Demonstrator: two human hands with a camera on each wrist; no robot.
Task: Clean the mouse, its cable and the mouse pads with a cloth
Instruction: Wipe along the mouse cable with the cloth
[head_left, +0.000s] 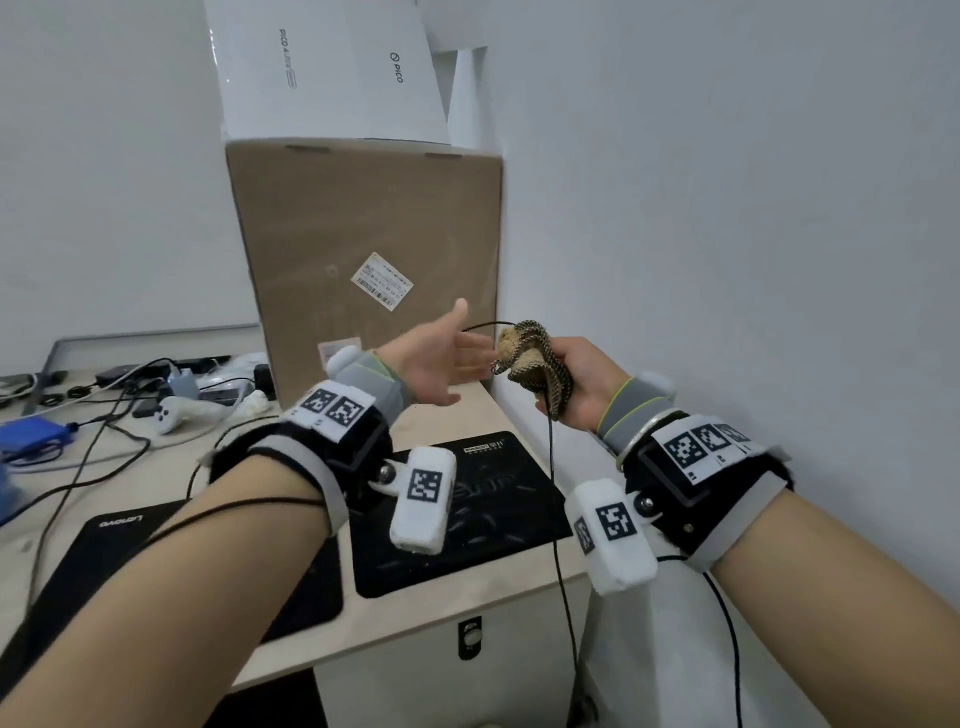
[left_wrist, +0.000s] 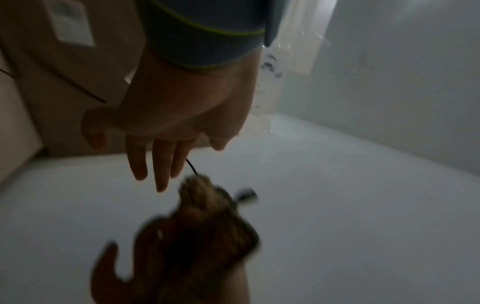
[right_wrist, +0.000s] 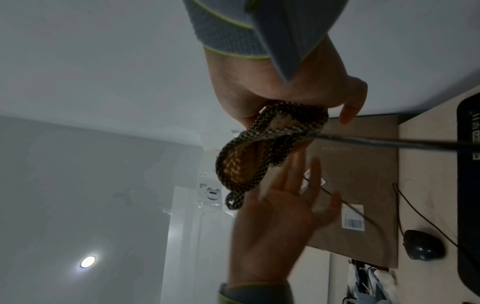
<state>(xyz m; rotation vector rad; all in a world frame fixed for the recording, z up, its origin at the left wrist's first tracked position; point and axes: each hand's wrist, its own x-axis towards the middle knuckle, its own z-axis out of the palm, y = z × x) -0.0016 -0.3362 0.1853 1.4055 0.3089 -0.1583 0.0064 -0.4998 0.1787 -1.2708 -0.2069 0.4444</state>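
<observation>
My right hand (head_left: 550, 374) grips a bunched tan and black woven cloth (head_left: 532, 361) wrapped round the thin black mouse cable (head_left: 553, 493), held up above the desk's right end. The cable hangs down from the cloth past the desk edge, and a short loop arcs out of its top toward my left hand (head_left: 470, 338). That hand is open, fingers straight, just left of the cloth, and the cable passes by its fingertips (left_wrist: 161, 185). The black mouse (right_wrist: 423, 244) lies on the desk in front of the box. Two black mouse pads (head_left: 467, 540) (head_left: 119, 551) lie below my wrists.
A tall cardboard box (head_left: 363, 249) stands at the desk's back right with a white PICO box (head_left: 332, 67) on top. Tangled cables, a white controller (head_left: 171, 413) and a blue device (head_left: 31, 434) crowd the left. The wall runs close on the right.
</observation>
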